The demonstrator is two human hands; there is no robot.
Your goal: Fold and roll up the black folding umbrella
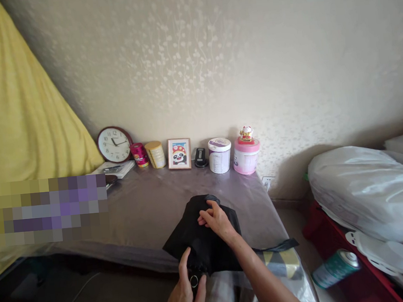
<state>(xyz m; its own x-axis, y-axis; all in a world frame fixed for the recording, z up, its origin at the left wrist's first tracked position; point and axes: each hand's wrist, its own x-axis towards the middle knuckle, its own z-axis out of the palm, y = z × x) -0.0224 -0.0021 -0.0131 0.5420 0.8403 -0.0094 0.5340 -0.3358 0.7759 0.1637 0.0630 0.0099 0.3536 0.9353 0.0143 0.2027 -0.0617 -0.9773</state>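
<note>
My left hand point(185, 288) is at the bottom centre, with its fingers and thumb around the dark handle of a black folding umbrella point(228, 256). A round button with a pale ring shows on the handle, between thumb and fingers. The umbrella's loose black cloth spreads over the near edge of the table. A narrow black strip sticks out to the right from behind my right forearm. Over the cloth, my right hand point(215, 219) has its fingers apart and partly bent, the index finger reaching out to the fabric. Its thumb is hard to make out.
Along the wall on the covered table point(139, 213) stand a clock point(115, 144), several tubs, a framed panda picture point(179, 154) and a lucky cat figure point(246, 134). On the right are a red box point(357, 278), a spray can point(336, 269) and a white plastic bag point(367, 188).
</note>
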